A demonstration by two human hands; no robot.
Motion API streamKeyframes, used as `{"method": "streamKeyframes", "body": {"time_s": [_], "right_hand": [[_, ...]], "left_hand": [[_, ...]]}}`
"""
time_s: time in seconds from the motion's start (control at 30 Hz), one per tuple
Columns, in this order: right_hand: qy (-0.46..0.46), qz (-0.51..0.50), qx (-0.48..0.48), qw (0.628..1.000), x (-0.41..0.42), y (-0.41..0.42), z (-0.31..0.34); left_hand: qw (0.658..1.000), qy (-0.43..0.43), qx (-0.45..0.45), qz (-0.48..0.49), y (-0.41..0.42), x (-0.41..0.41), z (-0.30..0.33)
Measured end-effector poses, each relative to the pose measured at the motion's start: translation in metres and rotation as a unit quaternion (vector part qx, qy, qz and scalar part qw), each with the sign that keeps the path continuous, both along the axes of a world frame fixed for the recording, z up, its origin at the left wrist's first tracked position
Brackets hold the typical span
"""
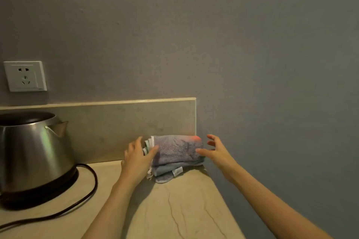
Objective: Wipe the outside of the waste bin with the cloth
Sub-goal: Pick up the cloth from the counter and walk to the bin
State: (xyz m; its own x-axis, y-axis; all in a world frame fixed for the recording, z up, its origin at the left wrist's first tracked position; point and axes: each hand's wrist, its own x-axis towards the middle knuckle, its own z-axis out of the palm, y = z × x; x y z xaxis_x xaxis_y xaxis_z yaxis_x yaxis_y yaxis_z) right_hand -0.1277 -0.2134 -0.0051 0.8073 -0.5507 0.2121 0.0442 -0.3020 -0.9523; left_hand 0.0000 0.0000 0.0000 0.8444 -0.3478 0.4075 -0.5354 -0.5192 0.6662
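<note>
Both hands flank the folded grey-blue terry cloth (pixel 175 156): left hand (pixel 137 158) touches its left end with straight fingers, right hand (pixel 214 150) spread, thumb at its right end. It lies on the beige stone counter (pixel 174 209) corner. Pick-up step; next needs a firm grasp. No waste bin in view

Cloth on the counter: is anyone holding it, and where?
Not gripped yet. The left hand touches the cloth's left end; the right hand's thumb touches its right end, fingers spread.

2 hands (pixel 136 158) (pixel 215 149), 1 cloth stack (pixel 174 155), 1 kettle (pixel 33 153), 1 socket (pixel 25 76)
</note>
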Motion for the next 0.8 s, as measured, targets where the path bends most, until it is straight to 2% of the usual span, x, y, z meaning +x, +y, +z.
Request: {"method": "streamKeyframes", "body": {"time_s": [0.1,0.17,0.33,0.5,0.6,0.73,0.8], "right_hand": [[0.031,0.018,-0.007,0.999,0.010,0.006,-0.001],[0.036,0.037,0.022,0.998,0.017,0.009,-0.002],[0.020,0.081,0.049,0.995,0.021,0.018,-0.001],[-0.016,0.063,0.057,0.996,0.017,0.022,0.003],[-0.030,0.056,0.068,0.996,0.008,0.020,0.004],[-0.071,0.027,0.094,0.993,-0.011,0.014,0.009],[-0.102,0.023,0.107,0.989,-0.026,0.010,0.014]], "left_hand": [[0.998,0.053,0.006,-0.014,-0.002,0.003,-0.010],[0.996,0.072,0.001,-0.049,-0.005,0.003,-0.015],[0.977,0.118,-0.110,-0.136,-0.004,0.004,-0.015],[0.972,0.111,-0.148,-0.142,-0.007,0.001,-0.015],[0.971,0.108,-0.130,-0.167,-0.010,-0.003,-0.013],[0.989,0.041,-0.071,-0.120,-0.016,-0.016,-0.009],[0.974,0.077,-0.112,-0.183,-0.019,-0.028,-0.003]]}}
